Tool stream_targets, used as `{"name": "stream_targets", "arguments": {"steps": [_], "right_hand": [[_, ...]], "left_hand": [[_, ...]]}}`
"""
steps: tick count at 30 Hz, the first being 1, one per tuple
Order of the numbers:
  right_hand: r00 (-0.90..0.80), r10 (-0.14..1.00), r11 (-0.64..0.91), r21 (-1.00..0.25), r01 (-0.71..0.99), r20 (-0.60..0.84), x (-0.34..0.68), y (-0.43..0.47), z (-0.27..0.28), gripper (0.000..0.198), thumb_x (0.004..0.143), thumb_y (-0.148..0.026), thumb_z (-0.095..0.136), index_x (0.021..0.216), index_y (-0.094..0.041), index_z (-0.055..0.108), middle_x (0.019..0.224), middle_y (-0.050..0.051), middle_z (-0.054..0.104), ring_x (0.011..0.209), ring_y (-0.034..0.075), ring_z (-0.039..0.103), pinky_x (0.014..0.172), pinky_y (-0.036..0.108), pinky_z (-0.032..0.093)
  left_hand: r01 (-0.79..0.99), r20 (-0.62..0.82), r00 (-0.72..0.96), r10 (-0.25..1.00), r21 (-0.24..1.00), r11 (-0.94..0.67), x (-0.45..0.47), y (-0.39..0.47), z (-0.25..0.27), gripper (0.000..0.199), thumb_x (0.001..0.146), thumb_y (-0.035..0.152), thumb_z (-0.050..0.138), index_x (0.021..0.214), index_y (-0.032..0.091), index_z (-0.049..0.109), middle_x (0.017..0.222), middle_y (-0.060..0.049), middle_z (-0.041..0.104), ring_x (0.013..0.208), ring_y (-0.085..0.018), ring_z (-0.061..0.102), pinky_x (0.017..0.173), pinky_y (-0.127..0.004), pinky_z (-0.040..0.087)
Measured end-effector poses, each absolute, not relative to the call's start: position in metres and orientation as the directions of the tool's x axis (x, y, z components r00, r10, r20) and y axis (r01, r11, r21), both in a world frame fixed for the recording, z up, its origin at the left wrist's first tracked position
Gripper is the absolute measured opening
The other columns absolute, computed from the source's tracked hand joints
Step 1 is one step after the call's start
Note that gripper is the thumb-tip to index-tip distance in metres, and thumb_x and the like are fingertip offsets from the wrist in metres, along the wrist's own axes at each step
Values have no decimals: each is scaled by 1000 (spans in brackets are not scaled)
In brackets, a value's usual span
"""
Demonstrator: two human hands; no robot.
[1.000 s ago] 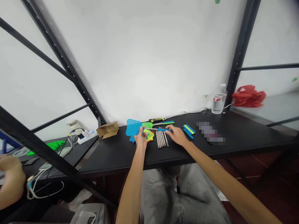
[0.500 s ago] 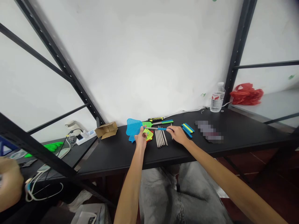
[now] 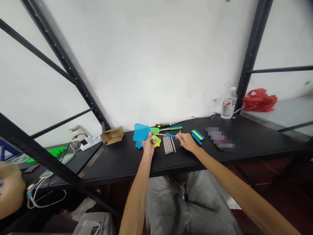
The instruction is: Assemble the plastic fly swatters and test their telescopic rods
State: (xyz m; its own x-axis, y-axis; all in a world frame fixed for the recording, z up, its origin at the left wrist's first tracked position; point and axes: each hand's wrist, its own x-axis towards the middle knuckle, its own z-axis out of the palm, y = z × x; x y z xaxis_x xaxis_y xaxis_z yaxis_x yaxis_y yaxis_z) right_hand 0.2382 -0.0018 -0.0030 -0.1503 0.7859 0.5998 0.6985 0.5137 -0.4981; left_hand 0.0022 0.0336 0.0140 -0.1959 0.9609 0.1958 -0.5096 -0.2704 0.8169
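A blue fly swatter (image 3: pixel 141 132) is held level above the table between both hands. My left hand (image 3: pixel 149 143) is closed round the neck where the mesh head meets the metal rod. My right hand (image 3: pixel 185 140) grips the end of its blue handle. Under my left hand lie loose swatter heads, among them a yellow one (image 3: pixel 156 141). Several metal rods (image 3: pixel 168 144) lie side by side between my hands. To the right of my right hand are blue and yellow handle sleeves (image 3: pixel 197 135). A green swatter (image 3: pixel 155 130) with a green handle lies behind.
An open cardboard box (image 3: pixel 112 135) stands on the black table (image 3: pixel 117 163) at the left. At the right are a blurred-out object (image 3: pixel 220 138), a water bottle (image 3: pixel 228 103) and a red plastic bag (image 3: pixel 260 100). Another person's hand (image 3: pixel 11 191) shows at far left, near cables.
Both hands keep their hold on the blue fly swatter, with hardly any movement. The whole view has shifted slightly.
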Motion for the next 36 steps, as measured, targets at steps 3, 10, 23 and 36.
{"name": "stream_targets", "arguments": {"steps": [3, 10, 23, 36], "right_hand": [[-162, 779, 519, -478, 709, 606, 234, -5, 0, 41, 102, -43, 35, 95, -22, 70, 76, 3, 71, 71, 19, 64, 67, 26, 39], [-137, 741, 511, -420, 749, 657, 227, -12, 4, 32, 99, -45, 44, 112, -25, 65, 103, 6, 73, 86, 22, 66, 72, 29, 44], [153, 846, 122, -465, 877, 511, 234, 59, 16, 31, 97, -40, 47, 113, -25, 69, 99, 8, 72, 94, 26, 65, 72, 30, 43], [128, 915, 31, -384, 923, 382, 237, 101, 6, 30, 94, -40, 52, 113, -28, 72, 105, 10, 72, 98, 27, 65, 77, 33, 47]], "left_hand": [[-504, 187, -269, 945, 808, -304, 2, 32, 16, 39, 63, 44, 86, 76, 14, 65, 97, -9, 76, 40, -2, 45, 42, -20, 38], [-392, 223, -386, 895, 839, -378, 1, 29, 14, 39, 68, 48, 80, 75, 13, 66, 76, -8, 73, 40, -6, 46, 44, -22, 38], [847, 598, -10, 801, 431, -311, -55, 5, 8, 38, 83, 45, 66, 117, 27, 70, 139, -10, 59, 124, -31, 52, 104, -45, 39], [926, 438, 102, 893, 285, -245, -52, 7, -6, 48, 87, 54, 58, 127, 29, 65, 140, -9, 58, 129, -33, 48, 106, -46, 36]]}}
